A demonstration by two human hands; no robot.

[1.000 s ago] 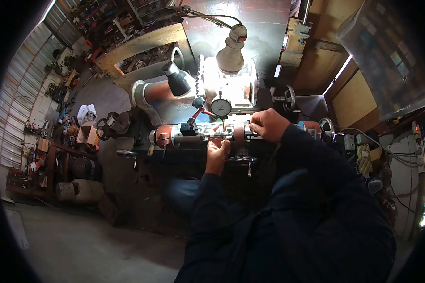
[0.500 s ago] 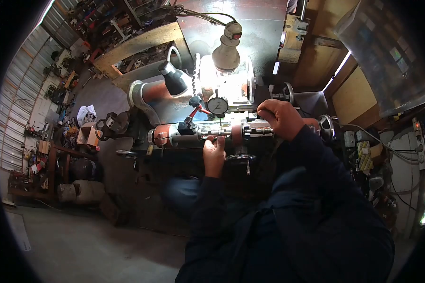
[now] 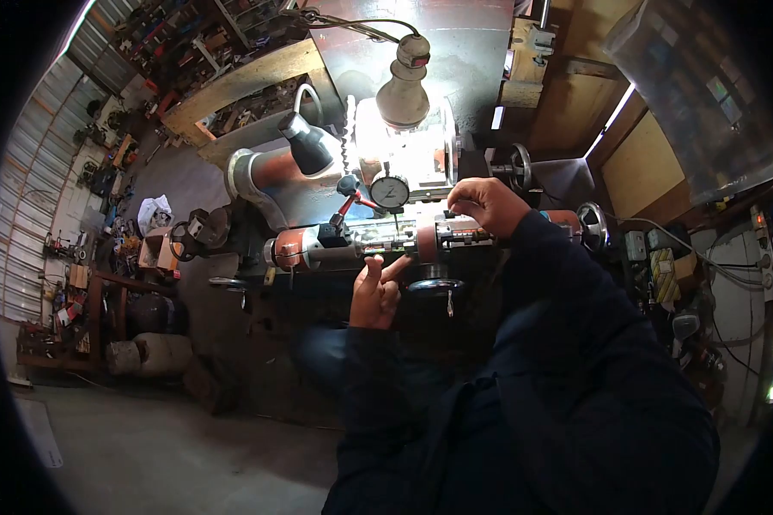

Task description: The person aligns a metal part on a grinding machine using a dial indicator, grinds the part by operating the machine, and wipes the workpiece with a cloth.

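Note:
A shaft with lobes point(image 3: 464, 232), like a camshaft, lies horizontally in a grinding machine. Over its left part stands a dial indicator point(image 3: 390, 191), its stem pointing down, carried by a red-jointed arm point(image 3: 345, 206) on a dark base. Below the shaft, my left hand point(image 3: 375, 296) has its thumb raised and a finger stretched to the right; nothing shows in it. My right hand point(image 3: 491, 206) is above the right part of the shaft with fingers curled together. What its fingertips hold, if anything, is hidden.
A lit lamp point(image 3: 402, 96) hangs over the machine, beside a dark gooseneck lamp point(image 3: 311, 146). One handwheel point(image 3: 435, 285) is at the front, another handwheel point(image 3: 593, 225) at the right end. Plastic sheeting point(image 3: 696, 94) hangs at right.
My left hand has come off the shaft, moving down and left, with a finger now stretched out. My right hand has shifted slightly left along the shaft. The view has moved slightly.

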